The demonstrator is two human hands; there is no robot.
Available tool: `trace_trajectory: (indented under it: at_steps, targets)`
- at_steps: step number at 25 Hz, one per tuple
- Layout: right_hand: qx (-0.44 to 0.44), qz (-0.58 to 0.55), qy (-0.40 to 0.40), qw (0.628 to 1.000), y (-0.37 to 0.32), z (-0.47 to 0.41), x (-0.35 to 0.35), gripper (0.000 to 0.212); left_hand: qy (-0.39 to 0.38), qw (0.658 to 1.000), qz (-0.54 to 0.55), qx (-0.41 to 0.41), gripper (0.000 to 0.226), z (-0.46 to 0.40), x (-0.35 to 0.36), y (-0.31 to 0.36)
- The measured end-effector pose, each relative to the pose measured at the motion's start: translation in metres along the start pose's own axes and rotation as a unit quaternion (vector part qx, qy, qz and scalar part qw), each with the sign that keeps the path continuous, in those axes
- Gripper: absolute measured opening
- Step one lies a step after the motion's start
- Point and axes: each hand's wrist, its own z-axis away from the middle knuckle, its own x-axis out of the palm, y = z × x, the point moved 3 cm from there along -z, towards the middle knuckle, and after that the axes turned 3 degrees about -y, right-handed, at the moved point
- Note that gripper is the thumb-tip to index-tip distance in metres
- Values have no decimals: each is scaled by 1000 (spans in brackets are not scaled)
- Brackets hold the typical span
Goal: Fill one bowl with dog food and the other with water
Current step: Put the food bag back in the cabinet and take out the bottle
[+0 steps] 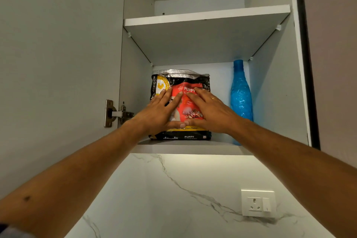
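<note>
From the head view, an open wall cupboard [204, 63] is seen from below, and the dog food bag [180, 106] is found standing upright on its lower shelf [193, 148], toward the left side, with a blue bottle [241, 100] standing just beside it on the right. The step in hand is judged to be the fetching of the dog food; neither bowl is in view, so nothing can be said of their filling. Both arms are stretched up and forward into the cupboard. The left hand [158, 112] is laid flat on the front of the bag with its fingers spread, and the right hand [207, 111] (a ring is worn on one finger) is laid likewise beside it, the two thumbs nearly meeting low on the bag. The bag is touched but not yet gripped: no pinch or wrap around its edges is shown. For the next move, the sides of the bag would probably need to be clasped and the bag drawn out over the shelf edge, kept upright since its foil top appears opened, and kept clear of the bottle.
</note>
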Motion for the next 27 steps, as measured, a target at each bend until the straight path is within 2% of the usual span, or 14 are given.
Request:
trace_trajectory:
  at_steps: [7, 15, 19, 27]
  targets:
    - [20, 8, -68, 997, 10, -40, 15, 108, -36, 998, -4, -58, 113, -29, 15, -5]
    - [8, 136, -141, 981, 13, -82, 51, 119, -63, 995, -27, -70, 113, -76, 44, -33]
    - [-2, 148, -143, 979, 14, -93, 53, 116, -53, 996, -36, -60, 102, -88, 47, -37]
    - [13, 136, -136, 981, 18, -85, 61, 116, -46, 995, -45, -77, 105, -80, 52, -36]
